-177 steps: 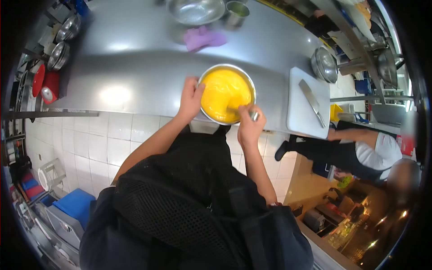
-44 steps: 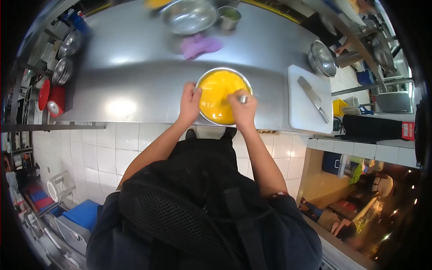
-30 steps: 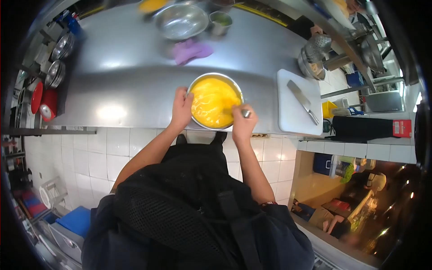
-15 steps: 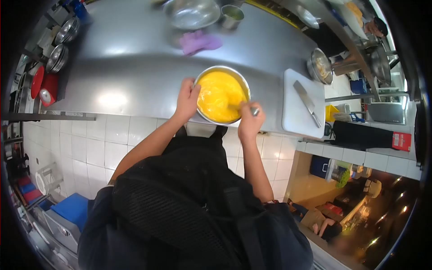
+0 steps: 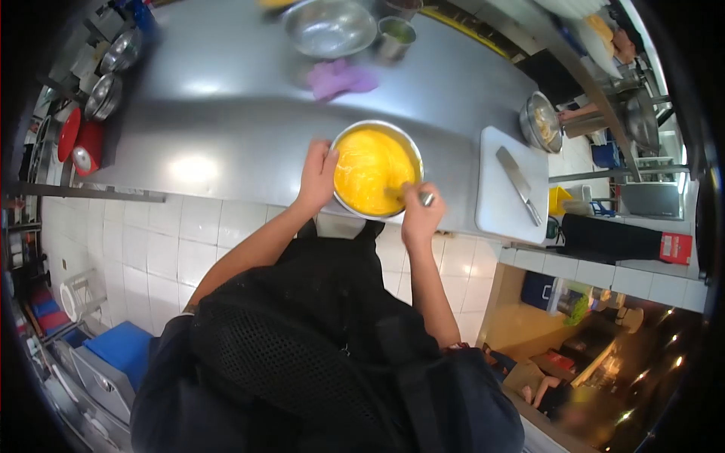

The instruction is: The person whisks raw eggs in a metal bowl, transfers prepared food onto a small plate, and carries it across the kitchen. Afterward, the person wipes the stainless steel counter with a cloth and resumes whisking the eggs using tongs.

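Note:
A round metal bowl (image 5: 414, 139) full of bright yellow liquid (image 5: 370, 162), which looks like beaten egg, is at the front edge of the steel counter. My left hand (image 5: 319, 172) grips its left rim, thumb on top and fingers around the outside. At the lower right rim, my right hand (image 5: 423, 211) is closed around a metal-handled utensil (image 5: 427, 198). The utensil's working end dips into the liquid, where blur and the yellow surface hide its kind. Swirl marks and some froth show on the liquid.
A white cutting board (image 5: 495, 200) with a knife (image 5: 517, 181) lies to the right, near a bowl of pale food (image 5: 542, 124). Farther back are a purple cloth (image 5: 340, 79), a large metal bowl (image 5: 330, 30) and a metal pot (image 5: 395, 41). A red scale (image 5: 87, 151) stands left.
The utensil has shifted slightly in the bowl and the swirl pattern differs. My left hand keeps its hold on the rim. The whole view has tilted a little, so the counter appears lower.

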Demonstrator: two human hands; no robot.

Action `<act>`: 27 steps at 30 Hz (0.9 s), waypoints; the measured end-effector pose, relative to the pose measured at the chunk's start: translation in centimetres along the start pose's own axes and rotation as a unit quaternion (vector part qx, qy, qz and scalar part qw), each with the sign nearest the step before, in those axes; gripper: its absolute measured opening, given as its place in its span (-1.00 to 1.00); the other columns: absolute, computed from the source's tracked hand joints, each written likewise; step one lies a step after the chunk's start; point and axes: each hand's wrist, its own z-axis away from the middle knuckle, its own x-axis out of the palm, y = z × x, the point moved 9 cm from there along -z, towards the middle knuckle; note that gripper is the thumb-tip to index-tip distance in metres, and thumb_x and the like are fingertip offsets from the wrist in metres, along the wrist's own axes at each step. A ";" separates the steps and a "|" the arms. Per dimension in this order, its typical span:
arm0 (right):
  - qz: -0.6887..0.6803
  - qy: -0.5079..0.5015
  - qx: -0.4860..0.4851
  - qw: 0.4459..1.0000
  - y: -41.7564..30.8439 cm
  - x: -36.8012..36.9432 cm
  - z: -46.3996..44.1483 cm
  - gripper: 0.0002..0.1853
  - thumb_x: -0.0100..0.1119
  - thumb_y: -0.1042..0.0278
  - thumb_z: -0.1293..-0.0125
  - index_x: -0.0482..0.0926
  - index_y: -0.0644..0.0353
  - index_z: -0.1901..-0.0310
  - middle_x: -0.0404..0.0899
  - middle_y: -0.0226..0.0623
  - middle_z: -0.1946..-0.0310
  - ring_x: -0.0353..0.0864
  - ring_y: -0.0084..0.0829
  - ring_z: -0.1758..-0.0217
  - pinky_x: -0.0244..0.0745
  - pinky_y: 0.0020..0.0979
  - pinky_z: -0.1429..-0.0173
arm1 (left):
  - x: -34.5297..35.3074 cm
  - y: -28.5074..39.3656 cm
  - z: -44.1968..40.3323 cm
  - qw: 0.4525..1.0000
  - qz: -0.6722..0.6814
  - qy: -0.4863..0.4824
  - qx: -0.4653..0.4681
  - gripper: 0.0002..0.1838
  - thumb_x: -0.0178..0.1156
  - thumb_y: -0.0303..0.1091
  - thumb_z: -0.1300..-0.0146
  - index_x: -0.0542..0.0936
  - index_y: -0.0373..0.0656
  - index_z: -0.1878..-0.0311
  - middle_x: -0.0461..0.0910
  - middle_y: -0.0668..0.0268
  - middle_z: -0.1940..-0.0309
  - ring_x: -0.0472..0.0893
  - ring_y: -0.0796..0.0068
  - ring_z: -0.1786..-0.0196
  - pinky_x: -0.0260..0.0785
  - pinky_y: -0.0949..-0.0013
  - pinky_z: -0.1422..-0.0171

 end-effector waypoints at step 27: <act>-0.025 0.084 0.015 0.996 -0.4 -2.0 1.9 -0.73 0.32 0.54 -0.23 0.41 0.22 0.54 0.41 -0.51 0.56 0.30 -0.69 0.43 0.26 -0.51 0.33 | 1.1 -0.2 -19.9 0.905 -0.362 -0.077 0.210 -0.69 0.15 -0.36 -0.30 0.56 -0.17 -0.10 0.51 0.07 -0.09 0.50 -0.05 -0.19 0.40 0.01 -0.23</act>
